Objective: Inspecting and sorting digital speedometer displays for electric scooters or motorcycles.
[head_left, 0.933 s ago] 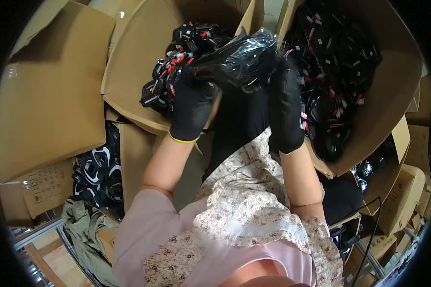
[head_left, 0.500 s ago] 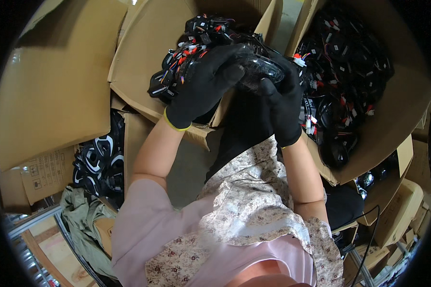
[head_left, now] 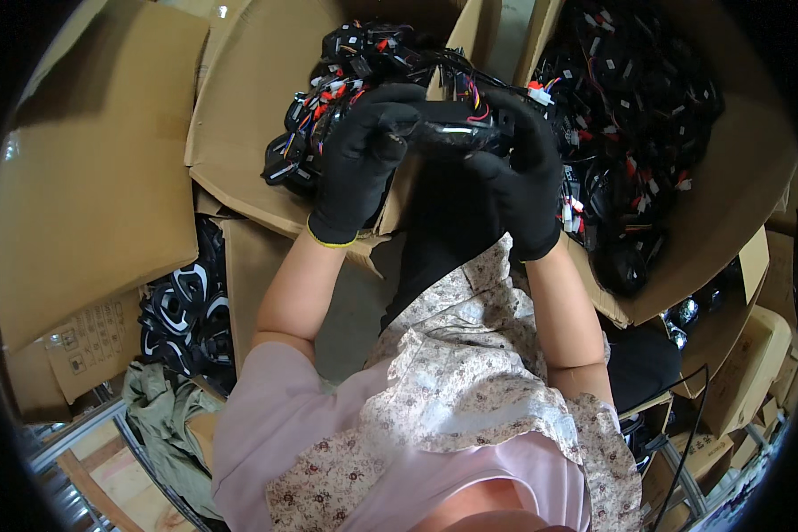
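A black plastic part with coloured wires (head_left: 459, 135) is held up in front of me between both hands. My left hand (head_left: 361, 158), in a black glove with a yellow cuff edge, pinches its left end. At the other end, my right hand (head_left: 525, 177), gloved the same way, has its fingers curled around the part. Its exact kind I cannot tell. Behind my left hand lies a heap of similar black wired parts (head_left: 306, 129) with red and white connectors, inside a cardboard box (head_left: 248, 106).
At the right, a large cardboard box (head_left: 745, 186) holds many more black wired parts (head_left: 656, 115). A tall cardboard panel (head_left: 97, 168) stands at the left. Below it are black parts with silver-grey trim (head_left: 182, 306) and a green cloth (head_left: 164, 412).
The part has been turned in my hands. Its glossy rounded face showed before; now a flatter side with pink and yellow wires is visible. My left hand has dropped back slightly to the left.
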A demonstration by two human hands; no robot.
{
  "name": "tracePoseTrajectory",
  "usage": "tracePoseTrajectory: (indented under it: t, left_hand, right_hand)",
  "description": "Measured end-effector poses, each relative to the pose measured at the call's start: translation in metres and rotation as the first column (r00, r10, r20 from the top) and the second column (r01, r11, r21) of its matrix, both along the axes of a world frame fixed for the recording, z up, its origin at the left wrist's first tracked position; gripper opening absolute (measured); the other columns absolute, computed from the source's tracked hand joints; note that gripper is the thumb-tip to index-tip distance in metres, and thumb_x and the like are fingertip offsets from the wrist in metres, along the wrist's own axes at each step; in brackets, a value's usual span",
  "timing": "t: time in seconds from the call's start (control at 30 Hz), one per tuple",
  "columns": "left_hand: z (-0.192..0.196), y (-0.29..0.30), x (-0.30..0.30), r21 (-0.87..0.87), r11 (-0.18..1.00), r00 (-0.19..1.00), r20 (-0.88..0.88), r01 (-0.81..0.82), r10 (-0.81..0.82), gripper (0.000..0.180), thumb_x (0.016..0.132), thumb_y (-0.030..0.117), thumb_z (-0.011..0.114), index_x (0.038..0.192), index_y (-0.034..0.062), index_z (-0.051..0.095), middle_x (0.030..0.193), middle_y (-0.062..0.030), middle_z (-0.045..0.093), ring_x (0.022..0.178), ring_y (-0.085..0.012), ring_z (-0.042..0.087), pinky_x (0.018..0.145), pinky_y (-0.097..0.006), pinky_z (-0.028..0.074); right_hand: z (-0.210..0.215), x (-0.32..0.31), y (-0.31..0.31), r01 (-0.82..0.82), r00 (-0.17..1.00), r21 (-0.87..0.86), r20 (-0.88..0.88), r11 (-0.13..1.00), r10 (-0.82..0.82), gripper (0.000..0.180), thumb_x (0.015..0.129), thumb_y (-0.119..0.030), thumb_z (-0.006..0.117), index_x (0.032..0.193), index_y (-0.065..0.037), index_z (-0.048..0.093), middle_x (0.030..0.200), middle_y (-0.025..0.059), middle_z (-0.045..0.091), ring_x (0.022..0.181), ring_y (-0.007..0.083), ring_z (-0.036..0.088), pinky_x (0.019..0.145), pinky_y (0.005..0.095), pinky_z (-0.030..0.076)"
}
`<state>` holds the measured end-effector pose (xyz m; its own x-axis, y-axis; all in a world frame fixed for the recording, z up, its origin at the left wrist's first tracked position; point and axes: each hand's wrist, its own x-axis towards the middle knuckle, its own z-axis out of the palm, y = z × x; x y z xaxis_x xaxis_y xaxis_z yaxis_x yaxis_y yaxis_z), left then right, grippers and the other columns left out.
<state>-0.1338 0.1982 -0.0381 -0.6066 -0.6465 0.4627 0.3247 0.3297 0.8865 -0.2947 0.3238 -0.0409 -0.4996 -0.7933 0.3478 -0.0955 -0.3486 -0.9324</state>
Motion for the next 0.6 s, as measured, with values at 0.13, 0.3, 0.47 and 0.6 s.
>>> tracePoseTrajectory:
  t: [0.13,0.3,0.47,0.6]
  left_hand:
    - [0.022,-0.008,0.006,-0.603,0.792,0.966,0.136,-0.096,0.221,0.034,0.087,0.034,0.074,0.112,0.0107,0.069,0.120,-0.0084,0.066,0.117,-0.0249,0.059,0.101,-0.043,0.045]
    - [0.015,-0.010,0.009,-0.742,0.670,0.974,0.143,-0.010,0.173,0.030,0.076,0.018,0.082,0.104,0.0122,0.070,0.110,-0.0064,0.070,0.109,-0.0277,0.063,0.107,-0.050,0.043]
    - [0.009,-0.009,0.005,-0.711,0.702,0.979,0.118,-0.035,0.168,0.022,0.079,0.016,0.078,0.098,0.0068,0.072,0.099,-0.0108,0.072,0.099,-0.0312,0.068,0.110,-0.050,0.041]
    - [0.011,-0.012,0.010,-0.733,0.679,0.973,0.124,-0.043,0.196,0.030,0.078,0.010,0.081,0.106,0.0082,0.069,0.105,-0.0080,0.071,0.100,-0.0263,0.067,0.103,-0.046,0.048]
  right_hand:
    - [-0.012,-0.006,-0.007,0.073,0.852,-0.224,-0.493,0.972,-0.177,0.065,0.065,-0.019,0.088,0.123,-0.007,0.063,0.115,0.0147,0.067,0.108,0.0349,0.063,0.093,0.0427,0.050]
    - [-0.009,-0.003,-0.016,0.075,0.746,-0.334,-0.606,0.940,-0.275,0.061,0.064,-0.017,0.087,0.119,-0.008,0.064,0.114,0.0139,0.067,0.105,0.0354,0.063,0.091,0.0456,0.050]
    - [-0.014,-0.007,-0.015,0.077,0.662,-0.368,-0.677,0.927,-0.324,0.061,0.061,-0.016,0.086,0.118,-0.008,0.064,0.113,0.0142,0.067,0.104,0.0352,0.063,0.090,0.0456,0.050]
    - [0.008,-0.015,-0.015,0.040,0.667,-0.296,-0.703,0.954,-0.247,0.069,0.058,-0.020,0.089,0.121,-0.007,0.062,0.114,0.0142,0.066,0.108,0.0366,0.062,0.094,0.0476,0.048]
